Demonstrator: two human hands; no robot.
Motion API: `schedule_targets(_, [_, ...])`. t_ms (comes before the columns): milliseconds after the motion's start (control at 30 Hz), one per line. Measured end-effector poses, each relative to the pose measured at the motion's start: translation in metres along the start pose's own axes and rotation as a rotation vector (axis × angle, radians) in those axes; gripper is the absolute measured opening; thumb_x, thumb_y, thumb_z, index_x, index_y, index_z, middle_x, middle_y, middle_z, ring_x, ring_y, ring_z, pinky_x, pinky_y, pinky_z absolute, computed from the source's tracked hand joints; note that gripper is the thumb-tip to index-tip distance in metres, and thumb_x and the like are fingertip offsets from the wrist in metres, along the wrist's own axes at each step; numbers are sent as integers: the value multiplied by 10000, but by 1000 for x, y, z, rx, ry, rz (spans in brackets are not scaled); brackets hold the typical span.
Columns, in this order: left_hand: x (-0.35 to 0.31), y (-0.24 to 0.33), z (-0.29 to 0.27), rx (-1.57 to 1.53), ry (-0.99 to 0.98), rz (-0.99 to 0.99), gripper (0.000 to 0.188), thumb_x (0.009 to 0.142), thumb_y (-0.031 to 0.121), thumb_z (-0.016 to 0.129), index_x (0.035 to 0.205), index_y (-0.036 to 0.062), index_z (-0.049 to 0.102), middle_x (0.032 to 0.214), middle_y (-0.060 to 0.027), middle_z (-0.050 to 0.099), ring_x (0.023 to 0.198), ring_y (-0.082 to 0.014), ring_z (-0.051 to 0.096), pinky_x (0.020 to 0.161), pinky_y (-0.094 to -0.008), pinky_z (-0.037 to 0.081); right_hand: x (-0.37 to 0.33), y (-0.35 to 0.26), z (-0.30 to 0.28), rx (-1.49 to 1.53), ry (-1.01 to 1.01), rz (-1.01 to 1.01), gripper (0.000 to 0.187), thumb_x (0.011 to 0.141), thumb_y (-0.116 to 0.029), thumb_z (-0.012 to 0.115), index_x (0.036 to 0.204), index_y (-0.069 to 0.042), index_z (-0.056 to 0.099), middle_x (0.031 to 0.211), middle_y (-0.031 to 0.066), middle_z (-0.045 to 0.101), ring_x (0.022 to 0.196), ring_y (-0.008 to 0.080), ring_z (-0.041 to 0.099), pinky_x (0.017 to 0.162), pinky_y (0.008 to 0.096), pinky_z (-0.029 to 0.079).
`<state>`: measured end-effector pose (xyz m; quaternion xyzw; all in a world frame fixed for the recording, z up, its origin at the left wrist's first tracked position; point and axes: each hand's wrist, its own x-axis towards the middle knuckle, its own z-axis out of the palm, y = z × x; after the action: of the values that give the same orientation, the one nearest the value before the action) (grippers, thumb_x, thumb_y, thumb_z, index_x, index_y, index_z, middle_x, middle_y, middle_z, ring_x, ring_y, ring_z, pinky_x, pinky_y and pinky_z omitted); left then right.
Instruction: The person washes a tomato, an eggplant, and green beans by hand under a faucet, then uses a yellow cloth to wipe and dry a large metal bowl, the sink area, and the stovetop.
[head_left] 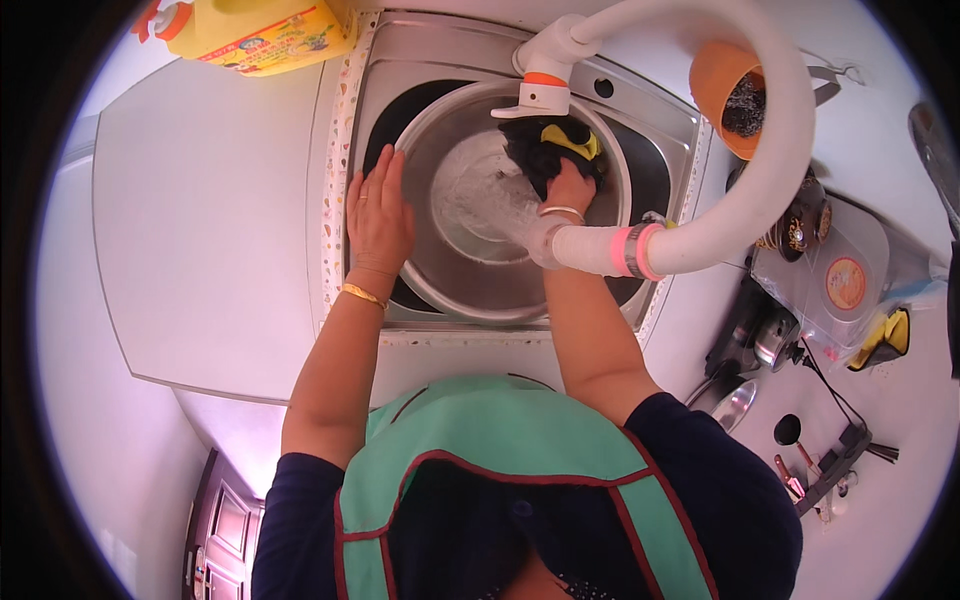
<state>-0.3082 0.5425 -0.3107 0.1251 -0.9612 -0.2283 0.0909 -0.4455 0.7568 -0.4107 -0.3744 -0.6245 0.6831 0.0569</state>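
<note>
A person's right hand [570, 188] clutches a black-and-yellow cloth [535, 150] inside a steel basin [432, 268] as water [505, 210] streams from a white faucet [790, 120] arching over the basin's right; the left hand [380, 220] lies flat at the basin's left rim.

I watch through one head-worn fisheye, facing steeply down; the apron [510, 420] comes nearest, at the lower edge; the basin [470, 290] sits farther off, above centre; the hose [790, 110] arches across, nearer than the basin; the counter [210, 220] bends toward the rim.
</note>
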Motion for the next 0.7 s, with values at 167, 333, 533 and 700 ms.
schedule_targets(167, [4, -5, 2, -86, 39, 58, 561, 773, 1, 492, 1321, 64, 387, 1366, -93, 434, 1210, -242, 452, 1039, -419, 314, -56, 2, 68, -914, -417, -482, 410, 646, -198, 622, 965, 50, 554, 973, 273, 578, 978, 424, 538, 868, 452, 427])
schedule_targets(333, [4, -5, 3, -44, 42, 37, 583, 758, 5, 517, 1322, 111, 410, 1364, -85, 431, 1135, -258, 497, 1037, -399, 313, -128, 17, 15, -1241, -1169, -670, 463, 684, -86, 601, 1129, 16, 519, 1115, 237, 534, 1099, 376, 492, 915, 428, 420])
schedule_targets(533, [3, -10, 6, -67, 57, 14, 582, 755, -11, 506, 1320, 92, 408, 1359, -90, 437, 1188, -248, 456, 1033, -415, 310, -77, -23, -78, -1742, -1459, -413, 424, 667, -89, 607, 1086, -34, 571, 1135, 180, 549, 1096, 332, 506, 944, 397, 405])
schedule_targets(700, [4, -7, 4, -66, 53, 48, 561, 752, -21, 507, 1294, 108, 445, 1345, -88, 453, 1155, -249, 479, 1020, -399, 328, -16, -85, -11, -2199, -992, -1010, 197, 777, -102, 541, 943, -100, 645, 1048, 52, 590, 1078, 237, 519, 919, 354, 438])
